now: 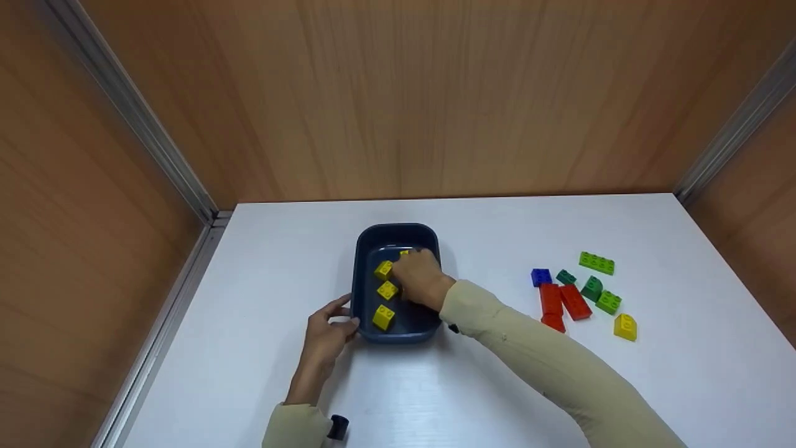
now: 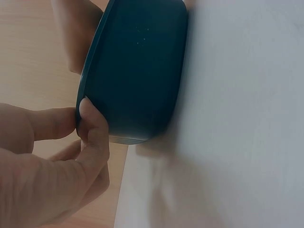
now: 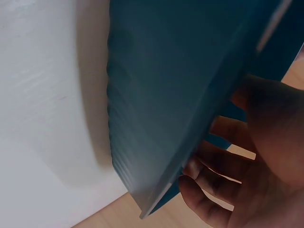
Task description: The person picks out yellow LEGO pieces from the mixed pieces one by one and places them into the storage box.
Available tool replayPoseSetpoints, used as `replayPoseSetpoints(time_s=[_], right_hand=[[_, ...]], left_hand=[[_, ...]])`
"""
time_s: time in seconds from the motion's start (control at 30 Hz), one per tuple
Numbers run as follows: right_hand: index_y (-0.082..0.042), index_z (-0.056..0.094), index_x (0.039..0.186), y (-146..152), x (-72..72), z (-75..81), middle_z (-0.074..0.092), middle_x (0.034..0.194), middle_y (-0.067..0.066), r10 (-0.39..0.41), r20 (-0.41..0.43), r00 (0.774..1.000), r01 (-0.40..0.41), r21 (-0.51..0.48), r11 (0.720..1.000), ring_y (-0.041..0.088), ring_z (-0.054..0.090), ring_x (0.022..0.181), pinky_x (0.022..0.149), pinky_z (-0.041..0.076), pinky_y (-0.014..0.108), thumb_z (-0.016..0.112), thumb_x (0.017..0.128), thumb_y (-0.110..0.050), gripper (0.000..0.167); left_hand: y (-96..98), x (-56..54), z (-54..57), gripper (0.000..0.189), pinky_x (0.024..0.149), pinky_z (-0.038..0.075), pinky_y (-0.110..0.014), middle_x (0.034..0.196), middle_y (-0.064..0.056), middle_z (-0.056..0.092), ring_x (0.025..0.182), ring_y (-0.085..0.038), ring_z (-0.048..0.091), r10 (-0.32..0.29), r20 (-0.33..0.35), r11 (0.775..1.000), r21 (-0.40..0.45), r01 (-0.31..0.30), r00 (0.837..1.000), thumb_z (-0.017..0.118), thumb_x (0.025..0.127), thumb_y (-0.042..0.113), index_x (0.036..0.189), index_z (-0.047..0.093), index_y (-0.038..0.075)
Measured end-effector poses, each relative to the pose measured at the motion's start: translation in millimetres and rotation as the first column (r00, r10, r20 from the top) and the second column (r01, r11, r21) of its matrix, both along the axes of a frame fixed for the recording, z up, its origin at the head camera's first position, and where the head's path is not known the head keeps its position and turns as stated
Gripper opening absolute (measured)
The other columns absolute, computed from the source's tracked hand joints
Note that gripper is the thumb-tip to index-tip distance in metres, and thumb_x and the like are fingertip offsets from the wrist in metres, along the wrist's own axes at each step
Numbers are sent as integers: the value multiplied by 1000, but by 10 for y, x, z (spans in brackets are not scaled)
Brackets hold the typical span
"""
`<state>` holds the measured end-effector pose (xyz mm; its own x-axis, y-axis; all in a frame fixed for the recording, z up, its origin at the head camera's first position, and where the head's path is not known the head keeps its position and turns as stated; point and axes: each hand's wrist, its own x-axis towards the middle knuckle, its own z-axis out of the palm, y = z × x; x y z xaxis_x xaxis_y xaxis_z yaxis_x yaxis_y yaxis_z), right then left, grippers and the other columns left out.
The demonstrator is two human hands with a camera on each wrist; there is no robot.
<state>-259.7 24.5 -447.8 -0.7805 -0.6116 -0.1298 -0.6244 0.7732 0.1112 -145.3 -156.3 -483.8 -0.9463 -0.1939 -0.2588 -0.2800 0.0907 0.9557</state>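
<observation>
A dark blue rectangular tray (image 1: pixel 407 333) stands on the white table. Inside it lie several yellow toy bricks (image 1: pixel 384 317). At the tray's near left corner, my left hand (image 1: pixel 329 339) grips the rim; the left wrist view shows the thumb (image 2: pixel 92 118) on the outer wall and fingers at the rim. My right hand (image 1: pixel 423 280) reaches down into the tray from the right, beside the bricks, partly covering one yellow brick (image 1: pixel 404 252) at the far end. In the right wrist view its fingers (image 3: pixel 204 175) are curled; the tray wall hides the thumb tip, and I cannot tell whether a brick is held.
Right of the tray lie loose toy bricks: a blue one (image 1: pixel 541 277), red ones (image 1: pixel 575 302), dark green ones (image 1: pixel 592 288), light green ones (image 1: pixel 597 262) and a yellow one (image 1: pixel 625 327). My right forearm crosses the table just in front of them. A wooden panel (image 1: pixel 398 99) rises behind the table.
</observation>
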Motion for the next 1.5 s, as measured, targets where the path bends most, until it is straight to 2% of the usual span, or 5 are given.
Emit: replayPoseSetpoints(time_s=[0.5,0.7,1.0,1.27,1.5], right_hand=[[-8,76,127,-55,-11,-65,77,117,10,-23,-9,1000,24,74,997,29,71,109,99,59,46,82,94,-41,47],[-11,77,127,-29,-16,-19,78,117,9,-46,31,998,45,20,999,29,71,109,98,59,47,82,93,-41,46],[-16,79,127,31,9,110,77,116,9,-47,13,999,47,-39,998,27,69,100,85,60,42,81,94,-39,40],[-4,75,125,250,69,237,74,114,14,-112,8,994,112,-134,985,30,67,102,86,59,47,81,95,-33,41],[-4,75,128,542,76,277,74,114,16,-164,-23,986,156,-212,965,31,69,100,86,62,49,85,92,-30,45]], left_hand=[[4,-1,0,53,83,61,-34,127,-22,54,88,-20,65,6,27,1000,7,-6,1000,64,98,-8,151,56,0],[-2,-4,9,53,85,62,-35,127,-23,55,90,-20,65,3,29,1000,7,-3,1000,64,98,-8,150,56,0],[-4,0,6,53,84,61,-35,128,-23,54,89,-20,66,-5,17,1000,-8,5,1000,62,98,-7,151,55,-2],[-13,4,8,54,81,61,-34,126,-23,55,89,-20,66,-3,9,1000,-5,3,1000,63,98,-7,151,55,-1],[-12,5,2,53,82,61,-34,128,-24,55,92,-22,66,-1,12,1000,1,1,1000,63,99,-7,151,55,-1]])
